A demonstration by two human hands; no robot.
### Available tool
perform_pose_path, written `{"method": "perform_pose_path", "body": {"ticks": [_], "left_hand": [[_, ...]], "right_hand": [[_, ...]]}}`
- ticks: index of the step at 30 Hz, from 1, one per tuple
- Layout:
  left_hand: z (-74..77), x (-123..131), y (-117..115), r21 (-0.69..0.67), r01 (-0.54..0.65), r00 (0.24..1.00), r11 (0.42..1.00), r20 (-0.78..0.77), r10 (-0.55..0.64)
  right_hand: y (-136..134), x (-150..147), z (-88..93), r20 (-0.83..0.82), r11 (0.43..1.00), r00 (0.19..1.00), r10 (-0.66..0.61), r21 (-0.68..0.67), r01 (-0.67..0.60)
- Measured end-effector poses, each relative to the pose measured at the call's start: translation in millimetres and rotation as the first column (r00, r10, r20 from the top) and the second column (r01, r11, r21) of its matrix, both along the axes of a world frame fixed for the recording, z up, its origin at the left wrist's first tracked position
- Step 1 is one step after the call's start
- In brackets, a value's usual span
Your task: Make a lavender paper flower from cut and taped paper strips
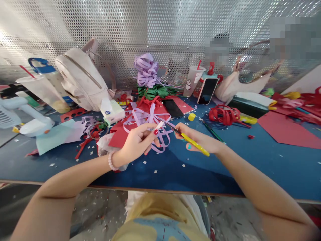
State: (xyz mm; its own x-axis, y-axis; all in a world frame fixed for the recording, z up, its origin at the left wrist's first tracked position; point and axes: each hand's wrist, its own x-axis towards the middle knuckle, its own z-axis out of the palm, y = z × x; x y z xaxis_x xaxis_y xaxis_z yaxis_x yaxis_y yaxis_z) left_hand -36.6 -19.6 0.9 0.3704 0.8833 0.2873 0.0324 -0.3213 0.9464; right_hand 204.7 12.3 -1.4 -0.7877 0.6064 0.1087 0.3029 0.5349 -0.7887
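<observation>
My left hand (138,140) is closed in a pinch on a small pale strip of paper (158,125), held above the blue table (250,160). My right hand (198,139) is wrapped round a yellow-handled tool (194,144) whose dark tip points at that strip. Just behind both hands lies a loose bow of lilac paper loops (150,120) on red paper (120,135).
A white backpack (81,78), drink cups (42,88), a white fan (27,120), a lilac and green ribbon flower (147,75), a phone (207,91), red paper curls (224,114) and red sheets (288,130) crowd the table. Paper scraps lie scattered. A perforated metal wall stands behind.
</observation>
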Motion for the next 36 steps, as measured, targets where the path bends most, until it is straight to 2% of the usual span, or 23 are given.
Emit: {"method": "perform_pose_path", "body": {"ticks": [6,15,20,30,36], "left_hand": [[0.6,0.8,-4.9,-0.04,0.039,0.993,0.998,-0.109,-0.044],[1.4,3.4,-9.2,-0.052,0.078,0.987,0.996,-0.136,-0.084],[2.0,3.1,-10.5,-0.055,0.051,0.991,0.997,-0.121,-0.058],[0.7,5.1,-10.0,-0.048,0.052,0.989,0.998,-0.138,-0.058],[0.1,4.8,-10.2,-0.038,0.048,0.987,0.998,-0.152,-0.054]], "right_hand": [[-3.8,-4.1,-5.0,-0.033,0.996,0.999,0.044,-0.079,-0.046],[-7.7,-4.4,-4.1,-0.039,0.991,0.997,0.074,-0.106,-0.078],[-7.4,-4.7,-2.0,-0.02,0.996,0.997,0.069,-0.057,-0.07],[-9.9,-8.0,-4.5,-0.025,0.992,0.999,0.035,-0.119,-0.038],[-11.2,-10.6,-1.7,0.016,0.998,1.0,-0.015,-0.06,0.016]]}}
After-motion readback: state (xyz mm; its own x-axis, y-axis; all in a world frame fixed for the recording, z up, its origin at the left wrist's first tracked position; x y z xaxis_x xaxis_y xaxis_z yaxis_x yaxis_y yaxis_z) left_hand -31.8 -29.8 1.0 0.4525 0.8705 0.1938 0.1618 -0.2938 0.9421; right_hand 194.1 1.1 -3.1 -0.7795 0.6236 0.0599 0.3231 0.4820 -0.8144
